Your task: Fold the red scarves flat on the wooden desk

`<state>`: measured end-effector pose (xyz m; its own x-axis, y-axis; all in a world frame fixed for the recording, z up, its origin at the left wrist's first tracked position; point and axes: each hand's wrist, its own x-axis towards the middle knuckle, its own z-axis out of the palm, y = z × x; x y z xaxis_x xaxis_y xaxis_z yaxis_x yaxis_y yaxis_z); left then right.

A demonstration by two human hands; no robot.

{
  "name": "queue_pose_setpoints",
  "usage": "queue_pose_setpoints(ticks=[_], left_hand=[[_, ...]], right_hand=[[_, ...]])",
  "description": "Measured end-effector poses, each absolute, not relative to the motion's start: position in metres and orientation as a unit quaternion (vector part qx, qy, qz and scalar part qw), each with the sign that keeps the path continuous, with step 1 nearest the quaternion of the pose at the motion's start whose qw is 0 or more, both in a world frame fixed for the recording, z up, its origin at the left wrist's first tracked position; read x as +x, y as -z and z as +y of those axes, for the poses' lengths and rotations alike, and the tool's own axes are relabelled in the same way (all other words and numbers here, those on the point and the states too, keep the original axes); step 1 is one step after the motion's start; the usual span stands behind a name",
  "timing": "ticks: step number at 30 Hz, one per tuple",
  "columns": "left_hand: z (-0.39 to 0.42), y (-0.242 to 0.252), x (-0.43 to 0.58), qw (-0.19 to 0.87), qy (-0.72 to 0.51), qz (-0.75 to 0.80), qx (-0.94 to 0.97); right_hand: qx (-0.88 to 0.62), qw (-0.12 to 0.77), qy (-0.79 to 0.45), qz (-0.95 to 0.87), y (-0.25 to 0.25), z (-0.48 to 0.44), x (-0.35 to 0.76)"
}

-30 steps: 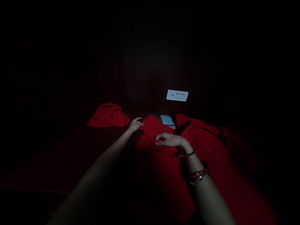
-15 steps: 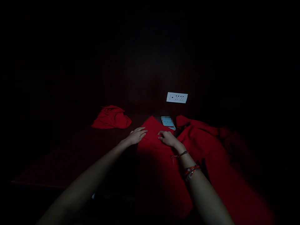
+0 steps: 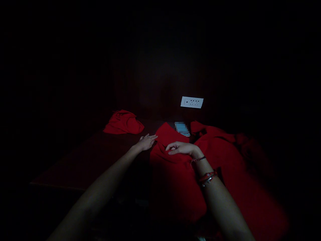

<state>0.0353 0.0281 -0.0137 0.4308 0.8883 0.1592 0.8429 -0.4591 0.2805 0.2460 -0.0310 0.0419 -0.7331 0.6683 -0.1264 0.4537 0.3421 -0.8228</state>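
Note:
The scene is very dark. A red cloth [image 3: 173,174] lies spread on a dark surface in front of me. My left hand [image 3: 146,142] rests flat with fingers stretched out at the cloth's left edge near its far corner. My right hand [image 3: 182,148] sits on the cloth a little nearer, fingers curled and turned to the left, seemingly pinching a fold; bracelets circle that wrist. A phone [image 3: 182,128] with a lit screen lies just beyond the cloth's far corner.
A crumpled red cloth [image 3: 124,123] lies at the far left. A larger heap of red fabric [image 3: 225,147] spreads on the right. A white wall socket plate [image 3: 192,102] is on the dark wall behind. The dark surface's front left edge [image 3: 57,184] shows faintly.
My right hand has drawn back toward me and turned sideways, lifting a fold of the cloth. My left hand has stayed at the cloth's left edge, fingers flat.

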Motion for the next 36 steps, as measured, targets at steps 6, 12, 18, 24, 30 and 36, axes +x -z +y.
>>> queue_pose_setpoints(ticks=[6, 12, 18, 24, 30, 36], left_hand=[[0.011, -0.006, 0.044, 0.213, -0.237, 0.336, 0.886], [0.016, -0.01, 0.039, 0.318, -0.295, 0.323, 0.841], [0.021, -0.014, 0.034, 0.295, -0.38, 0.355, 0.801], [0.021, -0.008, 0.036, 0.118, -0.229, 0.406, 0.877], [-0.024, -0.016, 0.022, 0.094, -0.226, 0.547, 0.801], [-0.073, -0.009, 0.018, 0.208, -0.182, 0.563, 0.779]], right_hand=[[-0.418, 0.221, -0.421, -0.774, -0.041, -0.024, 0.25], [-0.454, 0.306, -0.407, -0.731, -0.043, -0.027, 0.257], [-0.47, 0.253, -0.35, -0.769, -0.042, -0.028, 0.252], [-0.535, 0.149, -0.163, -0.816, -0.025, -0.015, 0.25], [-0.593, 0.108, -0.065, -0.795, -0.028, -0.024, 0.245], [-0.511, 0.088, -0.03, -0.855, -0.035, -0.018, 0.22]])
